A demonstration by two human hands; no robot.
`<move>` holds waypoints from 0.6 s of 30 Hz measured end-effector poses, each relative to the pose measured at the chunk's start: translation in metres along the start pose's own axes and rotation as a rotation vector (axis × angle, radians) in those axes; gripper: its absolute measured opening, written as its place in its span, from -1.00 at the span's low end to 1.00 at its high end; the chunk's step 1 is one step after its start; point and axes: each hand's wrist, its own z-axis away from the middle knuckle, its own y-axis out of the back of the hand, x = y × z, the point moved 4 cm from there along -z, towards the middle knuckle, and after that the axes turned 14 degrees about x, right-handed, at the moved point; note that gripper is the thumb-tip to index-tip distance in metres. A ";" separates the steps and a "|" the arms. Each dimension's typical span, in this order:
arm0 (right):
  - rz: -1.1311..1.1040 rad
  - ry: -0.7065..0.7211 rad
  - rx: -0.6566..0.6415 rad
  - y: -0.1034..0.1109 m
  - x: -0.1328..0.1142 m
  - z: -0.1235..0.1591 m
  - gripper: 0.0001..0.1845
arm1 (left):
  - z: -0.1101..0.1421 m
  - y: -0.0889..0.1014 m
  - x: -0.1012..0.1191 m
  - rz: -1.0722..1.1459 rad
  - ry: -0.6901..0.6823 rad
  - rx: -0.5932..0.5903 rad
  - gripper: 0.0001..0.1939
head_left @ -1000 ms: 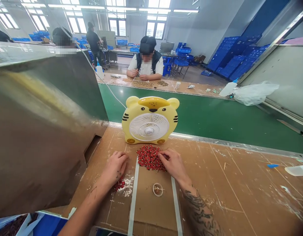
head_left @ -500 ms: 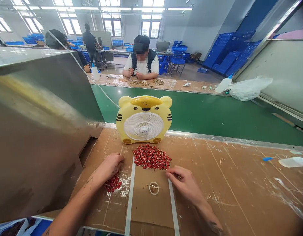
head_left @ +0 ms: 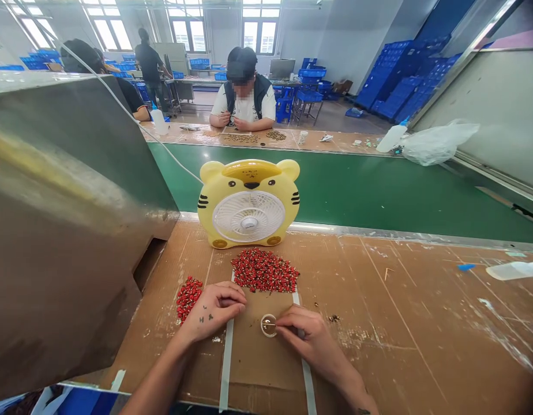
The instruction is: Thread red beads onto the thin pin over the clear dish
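Note:
My right hand (head_left: 307, 334) pinches the end of a thin pale stick (head_left: 270, 324), a toothpick by its look, that reaches over a small round clear dish (head_left: 262, 333). To the left, my left hand (head_left: 217, 311) is closed with thumb and fingertips together; what they hold, if anything, is too small to make out. Just beyond both hands lies a large heap of small red pieces (head_left: 264, 271) with dark and pale bits. A smaller pile of red pieces (head_left: 188, 297) lies left of my left hand, partly covered by it.
A yellow animal-faced fan (head_left: 206, 225) stands behind the heap. The big metal housing (head_left: 76, 230) walls off the left side. Pale tape strips (head_left: 225, 369) edge the cardboard (head_left: 266, 366). A white bottle (head_left: 515, 270) lies at right. Across the green belt (head_left: 357, 190) sits a co-worker (head_left: 244, 98).
My left hand has moved right, from beside the smaller pile toward the cardboard. My right hand has come from the heap's edge down to the dish and taken hold of the stick. The view has shifted slightly.

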 end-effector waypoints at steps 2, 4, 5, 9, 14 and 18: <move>0.028 -0.004 0.012 0.001 0.000 -0.002 -0.70 | 0.001 -0.006 -0.005 0.099 0.029 0.008 -0.91; 0.051 -0.015 0.014 0.002 0.001 -0.003 -0.70 | -0.001 -0.011 -0.009 0.166 0.048 0.032 -0.90; 0.057 -0.019 0.014 0.002 0.002 -0.004 -0.70 | -0.001 -0.013 -0.011 0.199 0.071 0.046 -0.89; 0.057 -0.010 0.015 0.000 0.003 -0.003 -0.73 | -0.002 -0.020 -0.021 0.269 0.213 0.071 -0.77; 0.082 0.109 0.024 -0.008 0.001 -0.002 -0.73 | 0.001 -0.024 -0.026 0.269 0.220 0.050 -0.86; 0.148 0.205 0.062 -0.010 0.001 -0.005 -0.75 | 0.003 -0.027 -0.032 0.335 0.297 0.047 -0.79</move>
